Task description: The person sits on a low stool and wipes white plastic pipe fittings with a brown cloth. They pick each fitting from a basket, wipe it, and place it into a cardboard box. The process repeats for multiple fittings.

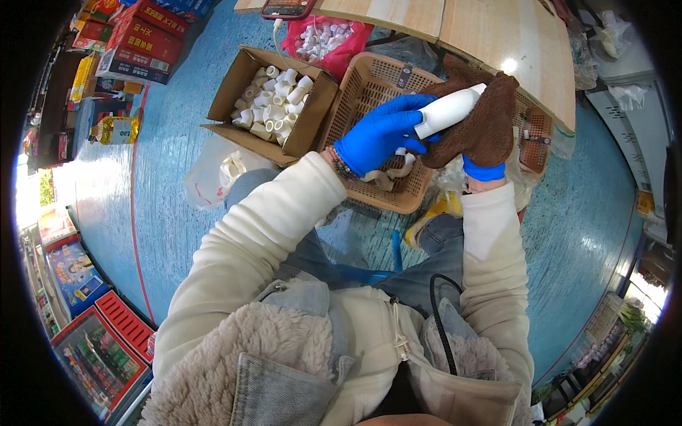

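My left hand [380, 135], in a blue glove, grips the wide end of a smooth white tapered plastic bottle [447, 113] that lies tilted, its narrow end pointing up and right. A brown cloth [494, 117] hangs over my right hand [484, 170] and lies against the bottle's far end and side. Only the blue cuff of the right glove shows; its fingers are hidden under the cloth, which it holds. Below both hands is a tan plastic basket [335, 117] with some white curved pieces [387, 177] in it.
Left of the basket stands an open cardboard box [316, 117] full of white caps [273, 103]. Behind it sits a pink bag [362, 34] of small white parts. A wooden table [405, 15] with a phone [288, 7] borders the far side. A clear bag [213, 170] lies near my knee.
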A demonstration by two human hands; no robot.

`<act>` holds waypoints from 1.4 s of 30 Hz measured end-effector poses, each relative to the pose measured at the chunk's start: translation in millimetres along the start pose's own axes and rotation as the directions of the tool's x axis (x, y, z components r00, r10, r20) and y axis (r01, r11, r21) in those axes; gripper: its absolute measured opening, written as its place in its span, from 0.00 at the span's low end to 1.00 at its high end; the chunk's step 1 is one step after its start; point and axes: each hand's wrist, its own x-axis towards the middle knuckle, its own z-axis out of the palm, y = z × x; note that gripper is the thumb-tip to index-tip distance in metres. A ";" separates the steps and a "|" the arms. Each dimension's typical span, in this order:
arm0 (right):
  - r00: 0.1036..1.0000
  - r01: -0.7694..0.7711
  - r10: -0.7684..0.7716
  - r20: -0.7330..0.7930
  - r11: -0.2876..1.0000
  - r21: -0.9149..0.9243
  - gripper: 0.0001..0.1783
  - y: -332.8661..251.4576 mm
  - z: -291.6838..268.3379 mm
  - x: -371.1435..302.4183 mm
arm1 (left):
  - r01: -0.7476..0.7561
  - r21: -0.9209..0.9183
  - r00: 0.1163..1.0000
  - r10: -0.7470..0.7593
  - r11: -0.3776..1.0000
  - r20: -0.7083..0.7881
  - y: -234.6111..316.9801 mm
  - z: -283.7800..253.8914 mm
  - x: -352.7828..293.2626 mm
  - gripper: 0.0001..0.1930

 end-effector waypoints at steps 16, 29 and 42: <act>0.950 -0.298 0.302 0.083 0.789 0.537 0.24 27.5 52.3 -28.8 | -0.064 0.886 0.894 0.421 0.459 -0.154 -19.5 17.4 1.4 0.28; 0.989 -0.142 0.128 0.069 0.952 0.273 0.26 67.1 42.8 -30.6 | -0.096 0.959 0.855 0.515 0.268 -0.059 -20.8 22.7 8.5 0.27; 0.982 -0.136 0.182 -0.059 0.883 0.450 0.18 26.8 23.8 -10.8 | -0.101 0.992 0.875 0.468 -0.072 0.123 -20.0 25.5 1.2 0.28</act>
